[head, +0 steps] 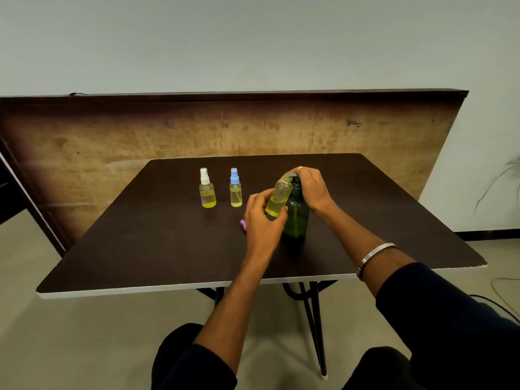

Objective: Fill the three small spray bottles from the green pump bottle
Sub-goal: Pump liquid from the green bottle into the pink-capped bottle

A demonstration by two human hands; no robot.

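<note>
- Left hand (261, 218) fingers curl round the uncapped bottle (278, 199), tilted, mouth up-right at the pump spout.
- Right hand (312, 187) fingers curled over the upright green bottle (297, 218) pump, on the surface (140, 249).

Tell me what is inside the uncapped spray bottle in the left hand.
The tilted spray bottle in the left hand holds yellow liquid pooled in its lower part; the upper part looks clear. Its mouth sits at the green pump bottle nozzle, hidden under the right hand.

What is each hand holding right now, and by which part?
The left hand grips the uncapped small bottle by its lower body, tilted toward the pump spout. The right hand rests curled over the green bottle's pump head.
</note>
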